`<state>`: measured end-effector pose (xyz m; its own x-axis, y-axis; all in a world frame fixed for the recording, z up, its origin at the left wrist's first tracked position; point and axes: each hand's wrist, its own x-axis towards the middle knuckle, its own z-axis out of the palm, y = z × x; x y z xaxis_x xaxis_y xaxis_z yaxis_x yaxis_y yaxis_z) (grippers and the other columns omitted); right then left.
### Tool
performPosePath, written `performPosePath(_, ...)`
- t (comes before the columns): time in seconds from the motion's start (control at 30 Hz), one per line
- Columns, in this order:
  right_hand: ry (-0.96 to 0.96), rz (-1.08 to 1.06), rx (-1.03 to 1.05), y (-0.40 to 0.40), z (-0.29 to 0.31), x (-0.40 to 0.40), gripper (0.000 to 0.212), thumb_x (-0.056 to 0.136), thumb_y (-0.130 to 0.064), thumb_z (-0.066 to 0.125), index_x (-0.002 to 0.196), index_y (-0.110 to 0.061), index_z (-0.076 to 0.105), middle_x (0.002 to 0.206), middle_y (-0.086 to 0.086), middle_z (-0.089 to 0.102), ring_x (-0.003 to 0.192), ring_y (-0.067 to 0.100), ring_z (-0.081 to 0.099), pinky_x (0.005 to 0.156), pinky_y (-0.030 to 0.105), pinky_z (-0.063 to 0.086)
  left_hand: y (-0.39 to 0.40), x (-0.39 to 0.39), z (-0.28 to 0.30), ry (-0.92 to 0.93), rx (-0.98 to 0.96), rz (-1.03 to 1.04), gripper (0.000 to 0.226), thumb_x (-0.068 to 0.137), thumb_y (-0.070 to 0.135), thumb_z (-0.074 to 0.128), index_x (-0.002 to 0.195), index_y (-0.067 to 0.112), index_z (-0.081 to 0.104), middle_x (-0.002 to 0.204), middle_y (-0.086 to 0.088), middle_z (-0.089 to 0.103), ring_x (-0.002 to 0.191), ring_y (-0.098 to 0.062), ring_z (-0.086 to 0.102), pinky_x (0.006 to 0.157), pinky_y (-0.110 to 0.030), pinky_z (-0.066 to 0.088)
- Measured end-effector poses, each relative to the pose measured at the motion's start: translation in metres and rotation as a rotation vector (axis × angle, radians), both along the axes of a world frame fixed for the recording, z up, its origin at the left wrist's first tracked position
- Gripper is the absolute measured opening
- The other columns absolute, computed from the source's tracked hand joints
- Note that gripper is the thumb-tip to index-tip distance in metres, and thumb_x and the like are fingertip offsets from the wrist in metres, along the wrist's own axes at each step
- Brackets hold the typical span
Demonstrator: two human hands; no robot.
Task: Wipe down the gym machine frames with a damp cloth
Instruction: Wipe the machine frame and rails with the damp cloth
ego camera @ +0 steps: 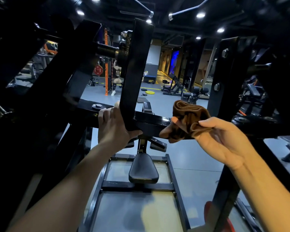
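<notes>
Across the middle of the view runs one black gym machine frame [151, 120], a thick horizontal crossbar with one broad flat upright [137, 67] rising from it just left of centre and leaning slightly right; every place below is told from this frame. Two further dark uprights of the same machine stand at its ends, one slanting at the far left and one at the right carrying two bolt heads. Below the crossbar sits one black padded seat [143, 170], mounted over a rectangular base of black rails on the grey floor. Beyond the frame, through the gap right of the flat upright, lies one yellow weight plate [149, 92] on the floor, and farther left stands one orange rack [106, 64] with one red plate hung beside it. Two bare forearms reach in from the bottom. The left hand [112, 124] grips the frame where the flat upright meets the crossbar, fingers curled over the top of the bar and thumb wrapped under the upright's foot. The right hand [221, 139] holds one bunched brown cloth [187, 121], pinched between thumb and fingertips, at the front of the crossbar just right of the upright; whether the cloth touches the metal cannot be told.
</notes>
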<state>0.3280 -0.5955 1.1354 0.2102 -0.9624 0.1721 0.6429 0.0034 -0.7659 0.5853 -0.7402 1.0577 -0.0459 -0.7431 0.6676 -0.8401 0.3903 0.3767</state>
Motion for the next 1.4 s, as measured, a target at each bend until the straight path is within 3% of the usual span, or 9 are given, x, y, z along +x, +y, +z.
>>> performPosePath(0.17, 0.549, -0.33, 0.026, 0.007, 0.008, 0.007, 0.034, 0.097, 0.001, 0.052, 0.13, 0.006, 0.06, 0.115, 0.03, 0.071, 0.102, 0.04, 0.074, 0.082, 0.035, 0.063, -0.003, 0.0, -0.002, -0.024, -0.011, 0.008, 0.116, 0.061, 0.081, 0.075, 0.145, 0.018, 0.027, 0.127, -0.001, 0.044, 0.126, -0.027, 0.034, 0.118, -0.042, 0.016)
performPosePath(0.27, 1.274, -0.649, -0.042, 0.0, 0.008, 0.016, 0.027, 0.102, -0.029, 0.055, 0.098, -0.004, 0.067, 0.073, 0.014, 0.073, 0.066, 0.033, 0.073, 0.054, 0.037, 0.056, 0.0, -0.001, -0.001, -0.036, -0.014, 0.013, 0.117, 0.063, 0.08, 0.075, 0.147, 0.017, 0.025, 0.131, -0.001, 0.042, 0.128, -0.027, 0.032, 0.118, -0.042, 0.013)
performPosePath(0.37, 1.706, -0.956, -0.084, -0.026, 0.014, 0.026, 0.044, 0.09, -0.05, 0.054, 0.076, -0.009, 0.061, 0.062, 0.004, 0.064, 0.065, 0.03, 0.064, 0.059, 0.039, 0.05, 0.0, 0.0, -0.001, -0.038, -0.018, 0.009, 0.12, 0.063, 0.082, 0.074, 0.147, 0.016, 0.021, 0.129, -0.003, 0.043, 0.127, -0.027, 0.031, 0.118, -0.042, 0.012)
performPosePath(0.5, 1.964, -0.997, 0.015, -0.078, 0.02, 0.047, 0.06, 0.089, -0.073, 0.053, 0.105, -0.016, 0.053, 0.092, 0.003, 0.063, 0.087, 0.028, 0.063, 0.074, 0.039, 0.05, -0.001, 0.0, -0.002, -0.028, 0.01, 0.005, 0.121, 0.063, 0.081, 0.074, 0.148, 0.017, 0.017, 0.131, -0.003, 0.044, 0.131, -0.028, 0.03, 0.12, -0.043, 0.012)
performPosePath(0.77, 2.053, -0.473, -0.068, -0.104, 0.036, 0.044, 0.019, 0.095, -0.023, 0.055, 0.099, -0.013, 0.071, 0.086, 0.011, 0.077, 0.078, 0.03, 0.073, 0.076, 0.043, 0.063, 0.0, 0.002, -0.001, 0.001, 0.037, -0.03, 0.124, 0.063, 0.08, 0.075, 0.152, 0.018, 0.014, 0.135, -0.003, 0.04, 0.131, -0.026, 0.025, 0.119, -0.046, 0.022)
performPosePath(0.93, 2.244, -0.597, -0.321, -0.106, 0.038, 0.035, 0.029, 0.092, -0.05, 0.069, 0.116, -0.035, 0.074, 0.115, 0.003, 0.067, 0.114, 0.028, 0.055, 0.091, 0.04, 0.052, 0.0, 0.002, 0.0, 0.004, 0.044, -0.032, 0.124, 0.063, 0.078, 0.076, 0.153, 0.019, 0.014, 0.136, -0.002, 0.039, 0.13, -0.025, 0.025, 0.118, -0.046, 0.024)
performPosePath(1.07, 1.726, -0.471, -0.492, -0.103, -0.003, 0.063, 0.021, 0.104, -0.044, 0.057, 0.12, -0.035, 0.066, 0.105, -0.014, 0.064, 0.097, 0.013, 0.062, 0.085, 0.037, 0.052, -0.002, 0.005, 0.001, 0.027, 0.075, -0.098, 0.117, 0.063, 0.07, 0.078, 0.152, 0.022, 0.017, 0.132, 0.002, 0.035, 0.124, -0.023, 0.026, 0.112, -0.042, 0.028)
performPosePath(1.2, 1.655, -0.616, -0.45, -0.124, -0.024, 0.095, 0.043, 0.11, -0.05, 0.022, 0.111, -0.032, 0.061, 0.109, -0.012, 0.06, 0.104, 0.012, 0.055, 0.08, 0.039, 0.044, 0.007, 0.006, 0.015, 0.128, 0.189, -0.176, 0.086, 0.074, 0.052, 0.051, 0.147, 0.026, 0.016, 0.125, 0.003, 0.034, 0.12, -0.017, 0.022, 0.115, -0.044, 0.028)
performPosePath(1.4, 1.839, -0.704, -0.546, -0.11, -0.027, 0.081, 0.03, 0.107, -0.046, 0.04, 0.13, -0.043, 0.06, 0.108, -0.017, 0.063, 0.089, 0.01, 0.055, 0.059, 0.026, 0.041, 0.015, 0.009, 0.016, 0.224, 0.185, -0.212, 0.068, 0.081, 0.037, 0.033, 0.148, 0.032, 0.025, 0.121, 0.007, 0.039, 0.117, -0.013, 0.022, 0.112, -0.053, 0.034)
